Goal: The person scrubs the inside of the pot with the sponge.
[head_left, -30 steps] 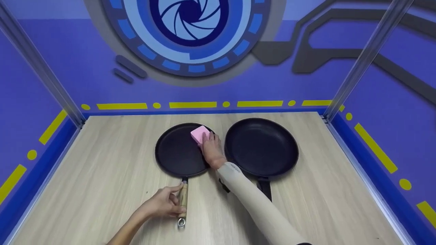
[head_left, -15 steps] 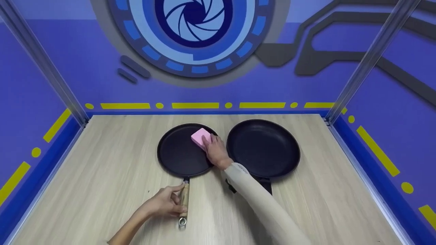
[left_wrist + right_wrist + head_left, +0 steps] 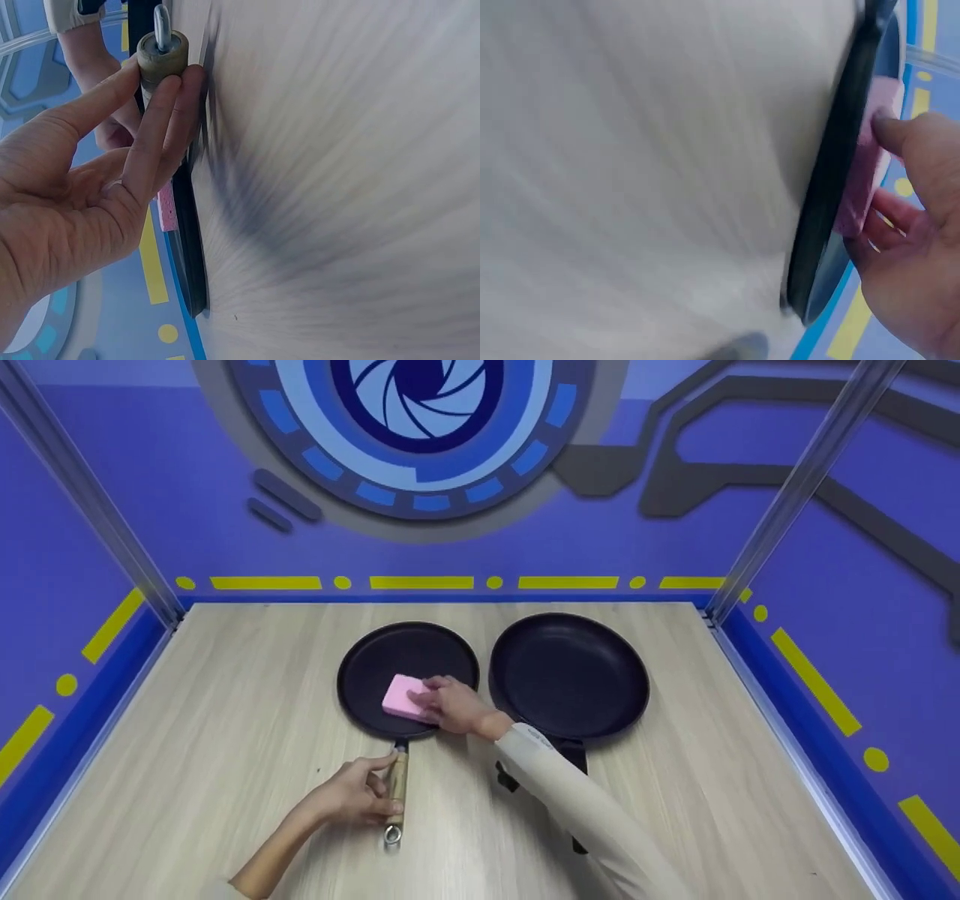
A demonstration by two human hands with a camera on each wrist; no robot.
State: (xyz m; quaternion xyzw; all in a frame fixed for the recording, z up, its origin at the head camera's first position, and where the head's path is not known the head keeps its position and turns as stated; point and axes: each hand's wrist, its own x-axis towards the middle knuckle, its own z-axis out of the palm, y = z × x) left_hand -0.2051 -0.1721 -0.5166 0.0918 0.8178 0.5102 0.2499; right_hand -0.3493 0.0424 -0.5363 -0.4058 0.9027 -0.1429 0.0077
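Sponge [image 3: 400, 696] is now resting lower on the pan [image 3: 375, 660] at frame centre than a second ago — right grip [image 3: 461, 707] is pinching it, left grip [image 3: 351, 793] is still holding the wooden handle [image 3: 400, 772], lower centre.

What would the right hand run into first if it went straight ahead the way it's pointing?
Holding the pink sponge in front, the right hand would probably meet the left rim of the pan beneath first; whether it would bump that rim or pass over is hard to tell.

Booth [image 3: 420, 559] with printed blue panels [image 3: 675, 551]
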